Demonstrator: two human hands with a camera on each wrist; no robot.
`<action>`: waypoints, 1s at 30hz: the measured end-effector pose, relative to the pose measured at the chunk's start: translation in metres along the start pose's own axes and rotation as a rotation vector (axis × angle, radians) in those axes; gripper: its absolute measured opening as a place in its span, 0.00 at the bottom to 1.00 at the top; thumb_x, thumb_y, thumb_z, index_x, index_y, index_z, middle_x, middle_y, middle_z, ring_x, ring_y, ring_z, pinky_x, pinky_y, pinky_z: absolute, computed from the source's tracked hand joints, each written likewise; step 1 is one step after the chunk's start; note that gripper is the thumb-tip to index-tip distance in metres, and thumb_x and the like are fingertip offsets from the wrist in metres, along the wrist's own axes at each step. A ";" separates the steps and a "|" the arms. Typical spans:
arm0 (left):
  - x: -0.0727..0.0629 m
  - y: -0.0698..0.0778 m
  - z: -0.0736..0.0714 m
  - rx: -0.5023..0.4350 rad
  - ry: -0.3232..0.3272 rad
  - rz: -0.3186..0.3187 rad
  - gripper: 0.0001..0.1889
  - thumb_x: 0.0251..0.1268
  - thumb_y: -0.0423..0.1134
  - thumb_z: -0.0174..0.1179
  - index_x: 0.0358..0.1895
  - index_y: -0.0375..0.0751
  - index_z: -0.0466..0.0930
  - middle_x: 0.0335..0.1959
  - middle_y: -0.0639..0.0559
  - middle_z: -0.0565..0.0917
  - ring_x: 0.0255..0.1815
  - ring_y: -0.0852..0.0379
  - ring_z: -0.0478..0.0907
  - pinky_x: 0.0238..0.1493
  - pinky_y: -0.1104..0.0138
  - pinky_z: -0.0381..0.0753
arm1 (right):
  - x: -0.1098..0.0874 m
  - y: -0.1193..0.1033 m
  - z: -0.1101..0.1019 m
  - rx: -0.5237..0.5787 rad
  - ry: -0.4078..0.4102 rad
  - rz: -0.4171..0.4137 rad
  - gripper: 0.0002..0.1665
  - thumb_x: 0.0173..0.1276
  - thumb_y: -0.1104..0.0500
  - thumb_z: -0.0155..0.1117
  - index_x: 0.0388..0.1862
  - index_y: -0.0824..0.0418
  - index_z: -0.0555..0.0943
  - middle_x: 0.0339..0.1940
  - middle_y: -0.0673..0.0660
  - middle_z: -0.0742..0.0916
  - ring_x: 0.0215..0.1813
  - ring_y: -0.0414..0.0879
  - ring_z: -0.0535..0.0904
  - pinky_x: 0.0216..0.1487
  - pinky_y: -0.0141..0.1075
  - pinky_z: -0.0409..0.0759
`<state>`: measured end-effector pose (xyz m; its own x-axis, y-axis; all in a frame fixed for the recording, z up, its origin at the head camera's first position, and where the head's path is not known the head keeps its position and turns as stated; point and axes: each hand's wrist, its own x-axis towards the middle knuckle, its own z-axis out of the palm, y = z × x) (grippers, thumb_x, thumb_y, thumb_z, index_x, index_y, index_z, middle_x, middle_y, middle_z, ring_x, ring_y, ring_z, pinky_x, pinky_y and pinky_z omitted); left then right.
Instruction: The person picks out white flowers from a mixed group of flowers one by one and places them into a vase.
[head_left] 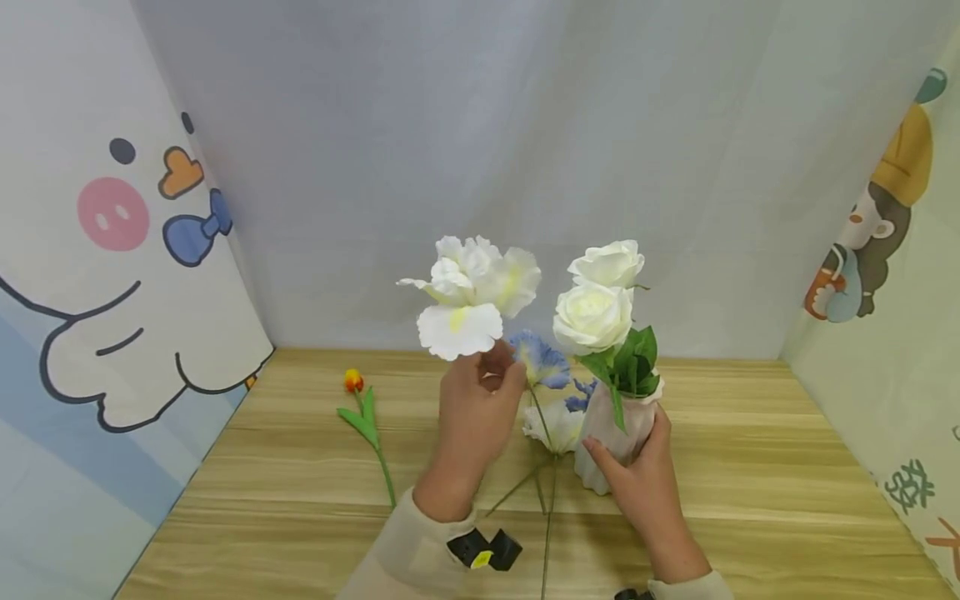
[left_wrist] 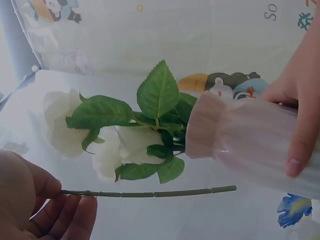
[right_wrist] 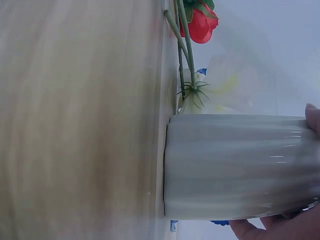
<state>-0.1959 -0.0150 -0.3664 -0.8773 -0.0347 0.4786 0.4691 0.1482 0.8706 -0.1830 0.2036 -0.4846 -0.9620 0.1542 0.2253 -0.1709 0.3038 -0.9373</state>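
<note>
My left hand (head_left: pixel 474 408) pinches the stem (left_wrist: pixel 150 194) of a white iris with yellow markings (head_left: pixel 463 292), its bloom upright above the fingers. In the left wrist view the cut stem end sticks out free alongside the vase, apart from it. My right hand (head_left: pixel 651 479) grips the pale, ribbed vase (head_left: pixel 609 429) around its side. The vase stands on the table (right_wrist: pixel 75 125), leaning slightly in the head view. White roses (head_left: pixel 594 317) with green leaves (left_wrist: pixel 159 95) rise from its mouth.
Blue (head_left: pixel 543 360) and white irises (head_left: pixel 558 425) lie beside the vase, stems towards the front edge. A red-orange tulip (head_left: pixel 354 381) lies to the left. In the right wrist view a red bloom (right_wrist: pixel 201 26) shows past the vase. A pale curtain (head_left: pixel 525 167) hangs behind.
</note>
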 end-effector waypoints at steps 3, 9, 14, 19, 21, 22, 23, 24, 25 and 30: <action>-0.001 0.007 0.001 -0.006 -0.011 0.053 0.03 0.73 0.33 0.58 0.41 0.37 0.78 0.45 0.47 0.82 0.45 0.55 0.84 0.47 0.65 0.86 | 0.001 0.000 -0.001 -0.009 0.007 0.005 0.61 0.68 0.54 0.76 0.83 0.55 0.42 0.72 0.66 0.68 0.68 0.61 0.71 0.64 0.59 0.71; -0.001 0.015 0.005 -0.049 -0.014 0.139 0.05 0.72 0.32 0.59 0.46 0.36 0.79 0.40 0.48 0.83 0.41 0.56 0.85 0.45 0.64 0.87 | 0.001 0.001 -0.001 -0.014 0.021 -0.003 0.60 0.67 0.54 0.77 0.83 0.55 0.43 0.71 0.66 0.69 0.67 0.62 0.71 0.64 0.59 0.70; 0.000 0.024 0.010 -0.090 -0.036 0.242 0.03 0.71 0.30 0.60 0.44 0.36 0.80 0.36 0.49 0.82 0.36 0.55 0.84 0.42 0.63 0.87 | 0.002 0.002 -0.001 -0.023 0.026 -0.003 0.60 0.67 0.54 0.77 0.82 0.56 0.44 0.70 0.66 0.70 0.67 0.61 0.71 0.65 0.58 0.70; -0.002 0.037 0.018 -0.031 -0.067 0.358 0.04 0.70 0.29 0.62 0.36 0.36 0.84 0.33 0.49 0.85 0.34 0.57 0.85 0.38 0.66 0.85 | 0.001 0.001 -0.001 -0.043 0.026 0.013 0.61 0.66 0.54 0.77 0.82 0.57 0.44 0.71 0.66 0.69 0.68 0.60 0.71 0.65 0.56 0.69; -0.002 0.039 0.022 0.138 -0.115 0.476 0.03 0.70 0.30 0.61 0.36 0.36 0.82 0.33 0.48 0.84 0.33 0.58 0.83 0.40 0.67 0.83 | 0.000 0.001 -0.001 -0.055 0.016 0.010 0.61 0.67 0.53 0.77 0.83 0.56 0.43 0.72 0.65 0.68 0.67 0.59 0.71 0.63 0.55 0.70; -0.003 0.039 0.023 0.341 -0.133 0.576 0.03 0.72 0.31 0.59 0.40 0.36 0.82 0.34 0.47 0.83 0.35 0.58 0.82 0.43 0.67 0.82 | 0.000 0.001 -0.002 -0.063 0.012 0.006 0.61 0.68 0.53 0.76 0.83 0.56 0.42 0.72 0.66 0.68 0.66 0.59 0.71 0.63 0.55 0.71; -0.004 0.039 0.024 0.583 -0.123 0.689 0.04 0.74 0.32 0.57 0.43 0.36 0.81 0.35 0.47 0.82 0.37 0.57 0.81 0.45 0.66 0.81 | 0.000 0.001 -0.003 -0.075 0.009 0.001 0.61 0.68 0.53 0.76 0.83 0.56 0.42 0.73 0.66 0.68 0.66 0.59 0.72 0.62 0.55 0.71; -0.004 0.041 0.025 0.830 -0.080 0.816 0.05 0.75 0.33 0.55 0.45 0.36 0.79 0.36 0.47 0.80 0.39 0.56 0.79 0.47 0.65 0.80 | 0.000 0.002 -0.003 -0.084 0.006 -0.006 0.61 0.69 0.54 0.75 0.83 0.56 0.41 0.73 0.66 0.67 0.65 0.59 0.72 0.61 0.54 0.71; -0.005 0.041 0.026 1.036 -0.017 0.943 0.06 0.76 0.34 0.53 0.46 0.37 0.78 0.37 0.47 0.78 0.40 0.55 0.77 0.48 0.64 0.79 | -0.001 0.002 -0.004 -0.094 0.003 -0.017 0.60 0.69 0.54 0.74 0.83 0.56 0.41 0.72 0.66 0.67 0.64 0.59 0.72 0.59 0.53 0.72; -0.004 0.042 0.033 1.173 0.108 1.156 0.07 0.73 0.35 0.51 0.43 0.38 0.79 0.41 0.45 0.79 0.46 0.51 0.78 0.55 0.59 0.78 | 0.000 0.005 -0.004 -0.083 0.013 -0.076 0.60 0.69 0.58 0.74 0.84 0.49 0.42 0.71 0.61 0.70 0.62 0.51 0.73 0.57 0.37 0.73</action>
<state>-0.1758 0.0242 -0.3356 -0.1049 0.5616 0.8207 0.4569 0.7602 -0.4618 -0.1830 0.2087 -0.4882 -0.9441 0.1393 0.2987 -0.2246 0.3915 -0.8923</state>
